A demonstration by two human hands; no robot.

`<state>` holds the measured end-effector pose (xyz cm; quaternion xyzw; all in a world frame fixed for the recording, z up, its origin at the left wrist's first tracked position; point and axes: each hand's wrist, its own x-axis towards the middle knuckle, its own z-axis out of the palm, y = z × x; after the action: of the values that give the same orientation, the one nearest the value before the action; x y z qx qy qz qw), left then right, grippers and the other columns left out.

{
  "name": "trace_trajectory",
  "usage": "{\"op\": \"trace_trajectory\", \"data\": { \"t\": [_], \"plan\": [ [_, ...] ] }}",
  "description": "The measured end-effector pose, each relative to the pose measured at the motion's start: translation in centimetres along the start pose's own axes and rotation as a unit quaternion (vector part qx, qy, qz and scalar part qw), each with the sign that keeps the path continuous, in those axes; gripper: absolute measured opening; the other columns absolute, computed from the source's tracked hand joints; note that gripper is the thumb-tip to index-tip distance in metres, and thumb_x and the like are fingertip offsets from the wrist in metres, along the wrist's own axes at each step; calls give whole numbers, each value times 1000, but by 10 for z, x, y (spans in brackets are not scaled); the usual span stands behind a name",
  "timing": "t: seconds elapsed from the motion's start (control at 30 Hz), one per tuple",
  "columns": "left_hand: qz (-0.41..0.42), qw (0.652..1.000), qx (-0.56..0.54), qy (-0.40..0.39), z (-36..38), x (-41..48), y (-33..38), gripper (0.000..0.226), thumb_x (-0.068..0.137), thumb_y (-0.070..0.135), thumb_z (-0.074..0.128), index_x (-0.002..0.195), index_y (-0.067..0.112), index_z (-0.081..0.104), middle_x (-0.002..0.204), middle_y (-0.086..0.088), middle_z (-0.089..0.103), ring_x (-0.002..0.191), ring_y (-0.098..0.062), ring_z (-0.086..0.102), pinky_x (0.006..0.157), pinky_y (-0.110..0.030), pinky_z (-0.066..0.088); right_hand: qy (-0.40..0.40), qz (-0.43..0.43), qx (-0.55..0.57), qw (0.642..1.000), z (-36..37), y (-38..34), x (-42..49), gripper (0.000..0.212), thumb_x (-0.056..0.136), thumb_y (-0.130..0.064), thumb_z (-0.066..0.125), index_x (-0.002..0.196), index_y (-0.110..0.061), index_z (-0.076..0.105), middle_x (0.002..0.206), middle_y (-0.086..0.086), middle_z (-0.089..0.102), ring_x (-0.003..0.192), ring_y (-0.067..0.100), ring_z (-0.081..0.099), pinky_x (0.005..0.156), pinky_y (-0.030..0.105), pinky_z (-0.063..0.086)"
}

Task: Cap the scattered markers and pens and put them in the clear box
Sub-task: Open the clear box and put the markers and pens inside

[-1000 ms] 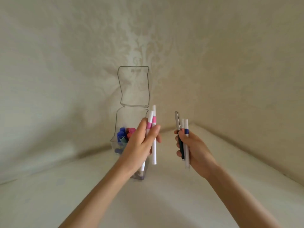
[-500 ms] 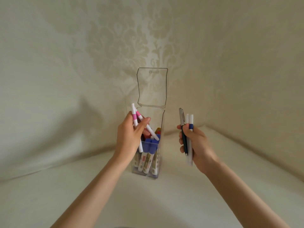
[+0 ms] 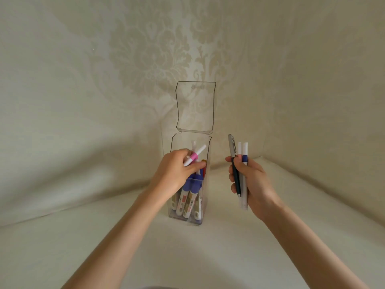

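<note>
Mostly done: capped markers standing in clear box, lid open. Hands apart. Left hand pinching pink-banded pens at box mouth. Right hand gripping dark pen plus two white pens, not yet loaded.

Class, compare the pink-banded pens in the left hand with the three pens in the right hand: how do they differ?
The pink-banded pens slant over the mouth of the clear box; the three pens stand upright beside it. The pink-banded pens are white; the three pens include a dark one with a metal cap. Shared: left hand and right hand each grip theirs.
</note>
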<state>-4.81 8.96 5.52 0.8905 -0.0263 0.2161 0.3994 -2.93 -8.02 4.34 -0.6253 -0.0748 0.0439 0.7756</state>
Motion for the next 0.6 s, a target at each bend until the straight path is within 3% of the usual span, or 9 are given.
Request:
{"op": "trace_trajectory", "data": {
  "t": [0.07, 0.13, 0.23, 0.3, 0.37, 0.43, 0.5, 0.6],
  "plan": [
    [18, 993, -86, 72, -3, -4, -3, 31, 84, 26, 64, 114, 24, 55, 81, 17, 56, 68, 0, 57, 62, -10, 44, -1, 2, -2, 1000, 0, 1, 0, 22, 98, -19, 43, 104, -6, 60, 66, 3, 49, 58, 14, 45, 48, 27, 38],
    [48, 989, -103, 96, -8, -3, -6, 35, 88, 22, 59, 122, 21, 54, 84, 15, 56, 67, 5, 54, 63, -7, 43, 0, 3, -6, 1000, 1, 1, 1, 22, 98, -19, 43, 103, -6, 60, 66, 3, 49, 58, 14, 46, 48, 27, 39],
    [64, 996, -52, 41, -10, 1, -5, 24, 91, 21, 55, 113, 16, 64, 85, 0, 65, 69, -8, 58, 61, -14, 43, 3, 5, -7, 1000, 2, 0, 1, 22, 98, -18, 43, 103, -6, 60, 67, 4, 49, 58, 14, 47, 49, 28, 40],
    [66, 996, -50, 28, -7, 0, -7, 25, 90, 29, 53, 102, 11, 66, 75, 1, 63, 66, -14, 56, 58, -20, 44, 3, -3, -13, 1000, 1, 0, 0, 22, 98, -18, 42, 103, -6, 59, 68, 5, 50, 59, 15, 48, 48, 28, 42],
    [45, 990, -133, 34, -4, -5, -8, 41, 89, 44, 43, 96, 7, 61, 56, 9, 45, 48, -5, 41, 46, -17, 36, 9, -23, -32, 999, 2, -1, -3, 22, 99, -19, 41, 102, -7, 59, 69, 5, 51, 62, 15, 50, 48, 26, 45],
    [10, 961, -272, 58, -9, -8, -9, 39, 95, 41, 30, 89, 9, 51, 55, 8, 34, 41, -2, 30, 40, -13, 27, 16, -52, -51, 997, 5, -3, -5, 21, 99, -21, 41, 101, -10, 59, 71, 3, 53, 67, 14, 51, 52, 25, 46],
    [-13, 933, -343, 109, -14, -5, -10, 29, 100, 31, 28, 81, 16, 44, 59, 6, 38, 46, -3, 33, 44, -15, 29, 20, -74, -67, 995, 11, -7, -6, 19, 98, -22, 41, 99, -15, 59, 71, -2, 55, 68, 11, 50, 57, 21, 42],
    [-36, 895, -404, 184, -22, 4, -11, 25, 100, 23, 35, 78, 22, 48, 69, 10, 50, 64, -6, 50, 65, -19, 39, 21, -78, -54, 995, 20, -12, -7, 19, 98, -22, 42, 93, -18, 60, 69, -4, 56, 59, 8, 46, 48, 17, 35]
  ]
}}
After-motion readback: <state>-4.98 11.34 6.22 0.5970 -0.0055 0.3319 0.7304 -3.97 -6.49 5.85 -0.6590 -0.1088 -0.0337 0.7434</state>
